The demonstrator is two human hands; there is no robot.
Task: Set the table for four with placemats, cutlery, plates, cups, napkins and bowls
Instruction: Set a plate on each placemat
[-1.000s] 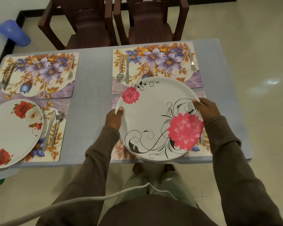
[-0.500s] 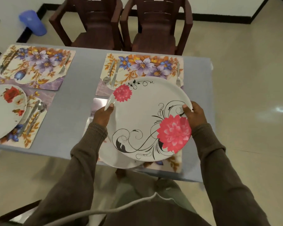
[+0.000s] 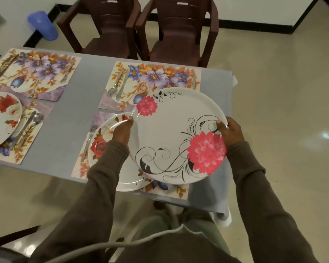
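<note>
I held the pink-flowered plate (image 3: pixel 179 135) by its rim, my left hand (image 3: pixel 122 130) pinching one side and my right hand (image 3: pixel 229 132) gripping the other, above the counter's near right corner. Partly under it, a rose-patterned plate (image 3: pixel 107 143) lay on the near right placemat (image 3: pixel 84 168), with a fork (image 3: pixel 87 143) beside its left rim. The far right placemat (image 3: pixel 152 78) carried a spoon (image 3: pixel 115 83), a knife (image 3: pixel 123 85) and another fork (image 3: pixel 194 81). At the near left edge, a second rose plate (image 3: pixel 2 118) sat on its placemat (image 3: pixel 21 149). A grey cloth (image 3: pixel 68 130) covered the counter. Two brown chairs (image 3: pixel 141 25) stood along the far edge, a blue bin (image 3: pixel 43 24) on the tiled floor (image 3: pixel 283 92).
</note>
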